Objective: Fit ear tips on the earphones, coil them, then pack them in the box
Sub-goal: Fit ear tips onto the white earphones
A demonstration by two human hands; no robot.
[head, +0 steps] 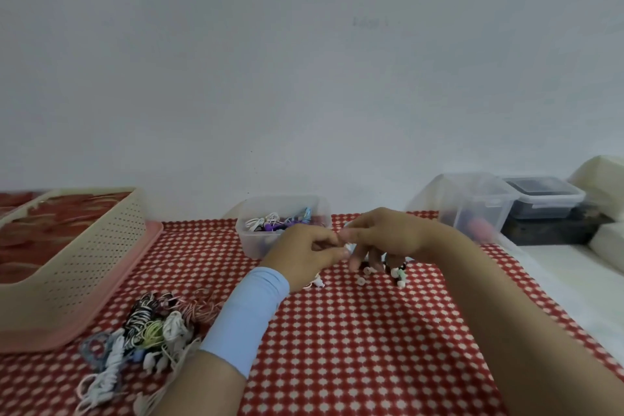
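Note:
My left hand (pixel 304 255) and my right hand (pixel 388 236) meet above the red checked cloth, fingertips together, pinching a small white earphone piece (pixel 347 248) between them. A white earbud (pixel 317 282) hangs just under my left hand. Loose ear tips (pixel 398 275) in white, black and green lie on the cloth under my right hand. A clear plastic box (pixel 248 240) holding coiled earphones stands just behind my hands. A pile of tangled earphones (pixel 145 328) in several colours lies at the lower left.
A cream perforated basket (pixel 84 263) on a pink tray (pixel 148 246) sits at the left. At the back right stand a clear tub (pixel 479 203), a lidded container (pixel 543 199) and white packages (pixel 604 179). A plain wall rises behind the table.

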